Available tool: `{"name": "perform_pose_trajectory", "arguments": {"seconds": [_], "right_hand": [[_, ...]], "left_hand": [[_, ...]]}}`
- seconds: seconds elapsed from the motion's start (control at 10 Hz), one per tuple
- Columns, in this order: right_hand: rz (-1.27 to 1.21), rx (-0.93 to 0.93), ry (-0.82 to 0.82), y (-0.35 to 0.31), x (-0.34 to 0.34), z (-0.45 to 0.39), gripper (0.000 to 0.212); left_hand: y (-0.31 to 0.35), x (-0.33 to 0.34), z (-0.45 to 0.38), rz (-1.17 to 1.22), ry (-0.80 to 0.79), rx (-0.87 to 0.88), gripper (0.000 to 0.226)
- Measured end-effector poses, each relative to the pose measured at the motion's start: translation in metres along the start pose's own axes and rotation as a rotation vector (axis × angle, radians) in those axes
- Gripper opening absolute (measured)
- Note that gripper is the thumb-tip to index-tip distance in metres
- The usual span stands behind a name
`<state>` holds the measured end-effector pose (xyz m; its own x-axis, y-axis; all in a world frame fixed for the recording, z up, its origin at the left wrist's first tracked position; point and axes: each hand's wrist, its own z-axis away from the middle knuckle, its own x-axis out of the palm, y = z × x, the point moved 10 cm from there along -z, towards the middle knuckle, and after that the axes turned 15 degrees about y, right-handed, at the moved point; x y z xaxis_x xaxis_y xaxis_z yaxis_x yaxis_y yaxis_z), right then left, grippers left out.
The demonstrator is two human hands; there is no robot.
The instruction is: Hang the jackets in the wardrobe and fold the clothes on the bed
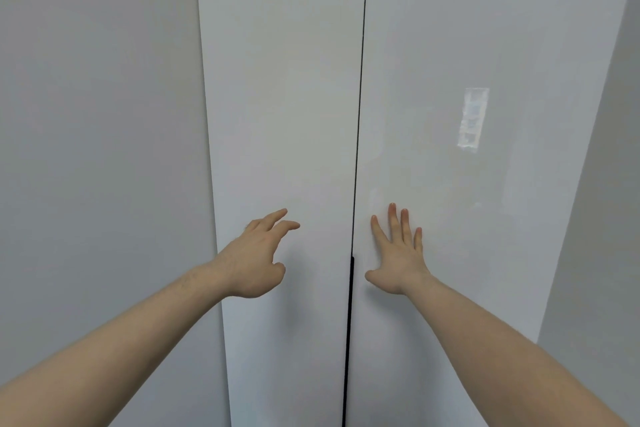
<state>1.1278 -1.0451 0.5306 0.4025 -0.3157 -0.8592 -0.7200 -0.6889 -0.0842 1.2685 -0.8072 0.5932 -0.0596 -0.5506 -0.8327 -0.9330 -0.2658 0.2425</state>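
Observation:
A tall glossy white wardrobe fills the head view, with a left door and a right door closed along a thin dark seam at the centre. My right hand lies flat on the right door just beside the seam, fingers straight and spread. My left hand hovers in front of the left door with fingers relaxed and slightly bent, holding nothing; whether it touches the door I cannot tell. No jackets, clothes or bed are in view.
A plain grey wall runs along the wardrobe's left side, and another wall stands at the far right. A window reflection shows on the right door.

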Motion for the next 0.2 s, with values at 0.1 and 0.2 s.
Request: {"name": "perform_pose_trajectory", "arguments": {"seconds": [0.1,0.2], "right_hand": [[-0.116,0.053,-0.088,-0.006,-0.010,0.008,0.104],[-0.307,0.139,-0.147,-0.007,-0.012,0.030,0.093]], "left_hand": [[0.002,-0.003,0.004,0.019,-0.004,-0.040,0.077],[0.008,-0.003,0.020,0.021,0.007,-0.010,0.077]]}}
